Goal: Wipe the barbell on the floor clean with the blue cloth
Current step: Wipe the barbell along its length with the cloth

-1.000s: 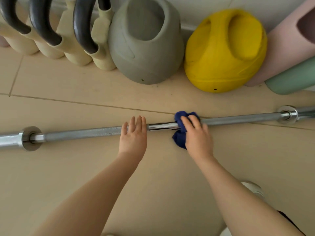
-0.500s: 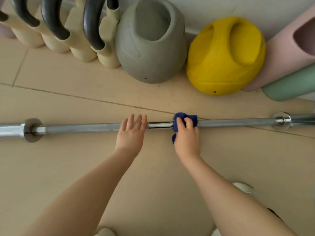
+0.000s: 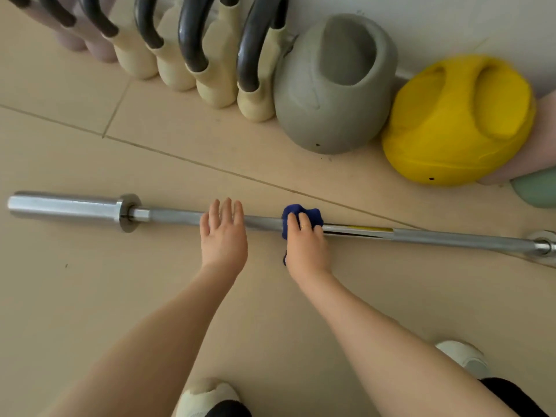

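head view: my right hand (image 3: 305,242) grips the crumpled blue cloth (image 3: 296,212) on the shiny silver barbell (image 3: 180,215), my left hand (image 3: 223,233) resting flat on it, fingers straight

My right hand (image 3: 305,240) covers most of the crumpled dark blue cloth (image 3: 296,212), and cloth and hand together hide the stretch of the long chrome steel barbell (image 3: 180,216) beneath them, while my flat left hand (image 3: 223,233) hides another short stretch of the shaft. The bar's right collar (image 3: 543,242) is cut off by the picture's edge. At the top edge the row of cream weights with dark curved handles (image 3: 192,46) is cropped, and at the right the pale green rounded weight (image 3: 537,189) is only partly in view.
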Motion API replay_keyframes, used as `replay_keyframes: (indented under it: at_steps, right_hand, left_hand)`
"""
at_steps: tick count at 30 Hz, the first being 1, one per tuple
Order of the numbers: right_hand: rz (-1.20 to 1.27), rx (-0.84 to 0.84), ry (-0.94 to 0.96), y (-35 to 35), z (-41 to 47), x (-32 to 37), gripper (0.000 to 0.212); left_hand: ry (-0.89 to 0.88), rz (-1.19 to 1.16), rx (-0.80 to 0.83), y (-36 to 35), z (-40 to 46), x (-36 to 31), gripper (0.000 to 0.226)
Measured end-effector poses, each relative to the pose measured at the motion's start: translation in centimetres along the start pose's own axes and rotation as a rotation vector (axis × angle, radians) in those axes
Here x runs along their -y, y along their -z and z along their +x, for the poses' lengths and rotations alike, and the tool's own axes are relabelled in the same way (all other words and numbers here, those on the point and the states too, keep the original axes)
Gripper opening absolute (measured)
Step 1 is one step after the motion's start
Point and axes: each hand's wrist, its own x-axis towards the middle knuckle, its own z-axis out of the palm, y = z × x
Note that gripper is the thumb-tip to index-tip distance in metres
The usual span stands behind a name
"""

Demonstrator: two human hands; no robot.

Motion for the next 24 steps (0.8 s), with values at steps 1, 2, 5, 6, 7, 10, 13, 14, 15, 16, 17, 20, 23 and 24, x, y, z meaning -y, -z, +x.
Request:
replay_keyframes:
  at_steps: [1, 2, 5, 6, 7, 10, 13, 14, 15, 16, 17, 20, 23, 24]
  right_hand:
    - [0.02, 0.034, 0.06, 0.1, 0.0, 0.4, 0.06]
    - [0.023, 0.05, 0.103, 0.2, 0.2, 0.2, 0.06]
    - [-0.08, 0.018, 0.095, 0.9, 0.7, -1.4, 0.057]
    - [-0.121, -0.01, 0.063, 1.0, 0.5, -1.6, 0.057]
    - [-0.144, -0.032, 0.028, 1.0, 0.3, -1.5, 0.056]
    - [-0.105, -0.054, -0.048, 0.4, -0.1, 0.9, 0.053]
    - [-0.013, -0.019, 0.001, -0.2, 0.4, 3.2, 0.052]
    - [0.015, -0.001, 0.027, -0.1, 0.4, 3.2, 0.052]
    - [0.029, 0.011, 0.05, 0.1, 0.6, 2.9, 0.051]
    - [0.024, 0.009, 0.059, 0.4, 0.7, 2.2, 0.05]
    - [0.005, 0.001, 0.035, 0.7, 0.8, 1.4, 0.047]
    - [0.005, -0.037, -0.126, 1.3, 1.1, 0.7, 0.037]
    - [0.011, -0.014, -0.052, 0.4, 1.0, 3.9, 0.038]
    - [0.013, -0.016, -0.008, -0.1, 1.0, 4.8, 0.039]
  left_hand:
    - [0.008, -0.014, -0.003, 0.0, -0.1, 0.3, 0.062]
    - [0.01, -0.032, -0.017, 0.0, -0.1, 0.6, 0.064]
    - [-0.004, -0.099, -0.085, 0.4, -0.1, 2.2, 0.066]
    - [-0.013, -0.105, -0.1, 0.5, -0.1, 2.9, 0.063]
    - [-0.017, -0.108, -0.105, 0.6, -0.1, 3.5, 0.059]
    - [-0.039, -0.14, -0.064, 0.5, 0.1, 5.3, 0.049]
    - [-0.104, -0.154, -0.007, 0.2, 0.5, 6.1, 0.051]
    - [-0.127, -0.132, 0.003, 0.2, 0.5, 6.3, 0.053]
    - [-0.141, -0.114, 0.012, 0.1, 0.4, 6.4, 0.057]
    - [-0.146, -0.109, 0.027, 0.1, 0.3, 6.6, 0.062]
    - [-0.153, -0.113, 0.048, 0.2, 0.2, 6.8, 0.068]
    - [-0.175, -0.148, 0.069, 0.4, 0.3, 7.2, 0.076]
    - [-0.171, -0.16, 0.053, 0.1, 0.2, 7.0, 0.074]
    - [-0.168, -0.158, 0.051, -0.1, 0.2, 6.9, 0.074]
